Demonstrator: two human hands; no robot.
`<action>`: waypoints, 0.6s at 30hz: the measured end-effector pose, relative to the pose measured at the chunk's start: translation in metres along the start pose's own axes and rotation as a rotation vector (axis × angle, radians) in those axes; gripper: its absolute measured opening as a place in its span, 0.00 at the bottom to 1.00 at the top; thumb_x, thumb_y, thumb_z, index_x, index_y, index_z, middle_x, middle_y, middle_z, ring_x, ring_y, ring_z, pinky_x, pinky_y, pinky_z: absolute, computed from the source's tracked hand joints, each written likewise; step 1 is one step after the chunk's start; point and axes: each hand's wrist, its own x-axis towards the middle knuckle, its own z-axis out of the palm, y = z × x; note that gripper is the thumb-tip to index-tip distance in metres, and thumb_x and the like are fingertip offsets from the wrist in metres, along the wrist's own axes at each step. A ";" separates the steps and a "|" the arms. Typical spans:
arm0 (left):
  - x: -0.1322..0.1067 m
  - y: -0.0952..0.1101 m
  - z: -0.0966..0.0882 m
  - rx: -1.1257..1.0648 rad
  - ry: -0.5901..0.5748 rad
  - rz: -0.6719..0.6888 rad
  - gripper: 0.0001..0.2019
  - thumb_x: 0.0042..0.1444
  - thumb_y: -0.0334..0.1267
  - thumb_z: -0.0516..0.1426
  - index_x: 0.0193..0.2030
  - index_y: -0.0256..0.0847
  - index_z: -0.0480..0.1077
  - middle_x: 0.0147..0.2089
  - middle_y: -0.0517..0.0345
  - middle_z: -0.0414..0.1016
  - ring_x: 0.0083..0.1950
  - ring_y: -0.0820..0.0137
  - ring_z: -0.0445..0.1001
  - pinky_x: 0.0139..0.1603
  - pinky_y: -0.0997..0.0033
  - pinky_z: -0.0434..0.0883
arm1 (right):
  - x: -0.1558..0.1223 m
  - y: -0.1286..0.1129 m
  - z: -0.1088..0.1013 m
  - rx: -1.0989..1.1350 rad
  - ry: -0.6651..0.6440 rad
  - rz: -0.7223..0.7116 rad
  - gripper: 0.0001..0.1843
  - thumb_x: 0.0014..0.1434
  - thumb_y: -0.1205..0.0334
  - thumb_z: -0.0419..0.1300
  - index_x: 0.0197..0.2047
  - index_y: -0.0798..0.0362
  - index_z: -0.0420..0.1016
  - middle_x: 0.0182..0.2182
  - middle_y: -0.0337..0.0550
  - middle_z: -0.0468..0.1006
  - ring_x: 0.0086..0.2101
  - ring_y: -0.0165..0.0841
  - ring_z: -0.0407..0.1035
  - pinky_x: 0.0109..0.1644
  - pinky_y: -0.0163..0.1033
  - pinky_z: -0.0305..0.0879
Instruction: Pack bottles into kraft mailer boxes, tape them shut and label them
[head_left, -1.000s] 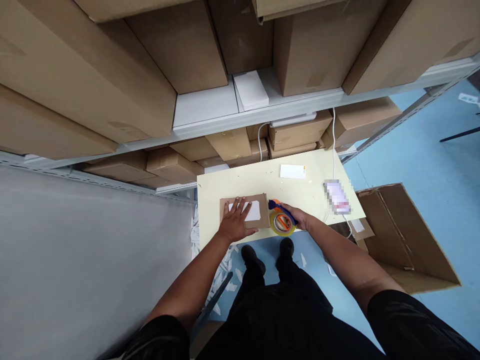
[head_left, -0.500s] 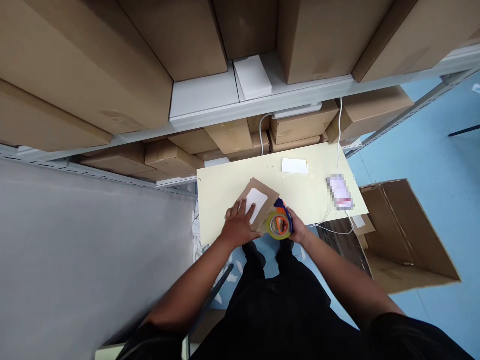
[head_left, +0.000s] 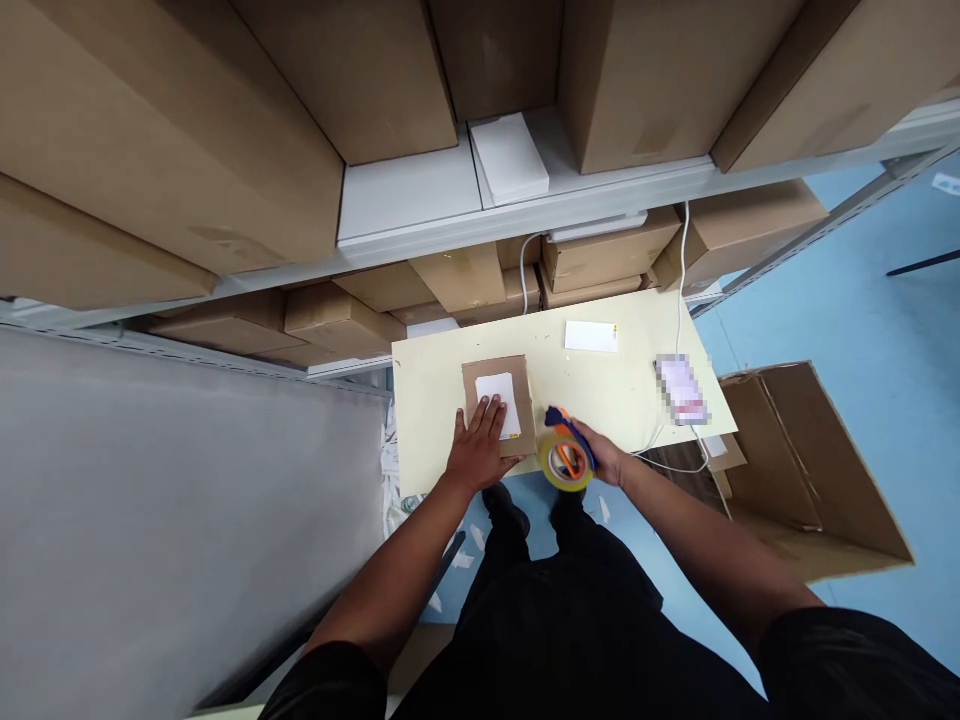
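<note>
My left hand (head_left: 480,445) lies on a small cardboard box (head_left: 524,400) at the front of the cream table (head_left: 600,390). Its fingers are spread over a white label (head_left: 493,388) on the box's top, covering part of it. In my right hand (head_left: 602,452) is a tape dispenser (head_left: 566,462) with an orange and blue body and a yellowish roll. It hangs at the table's front edge, just right of the box and apart from it. My right fingers are partly hidden behind the dispenser.
A white card (head_left: 591,336) and a pixelated phone (head_left: 681,389) with a white cable (head_left: 681,270) lie on the table. Shelves ahead hold several cardboard boxes (head_left: 637,80) and a white stack (head_left: 510,158). A large open carton (head_left: 825,460) stands right on the blue floor.
The small box has turned and shifted left under my left hand, now lying nearly square to the table. My right hand has moved slightly right with the tape dispenser, away from the box.
</note>
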 end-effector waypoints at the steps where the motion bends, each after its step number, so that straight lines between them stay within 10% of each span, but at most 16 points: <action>1: 0.002 0.001 0.000 -0.008 0.002 -0.013 0.49 0.63 0.64 0.52 0.80 0.36 0.40 0.81 0.42 0.40 0.82 0.50 0.33 0.77 0.37 0.38 | -0.010 0.021 -0.009 -0.011 0.007 -0.008 0.28 0.66 0.36 0.58 0.49 0.54 0.79 0.42 0.52 0.86 0.41 0.41 0.82 0.53 0.48 0.77; 6: 0.008 0.007 0.003 -0.054 0.018 -0.034 0.52 0.62 0.67 0.52 0.80 0.35 0.37 0.81 0.41 0.38 0.82 0.51 0.33 0.77 0.42 0.43 | -0.041 0.083 -0.031 -0.297 0.143 -0.012 0.29 0.59 0.35 0.65 0.37 0.57 0.83 0.33 0.54 0.85 0.33 0.42 0.80 0.44 0.46 0.76; 18: 0.008 -0.004 0.002 -0.052 0.018 0.026 0.53 0.60 0.68 0.53 0.80 0.35 0.39 0.81 0.41 0.39 0.82 0.50 0.33 0.77 0.43 0.42 | 0.027 -0.006 0.026 -0.857 0.024 -0.019 0.24 0.44 0.36 0.75 0.29 0.49 0.83 0.19 0.41 0.78 0.30 0.42 0.78 0.39 0.43 0.74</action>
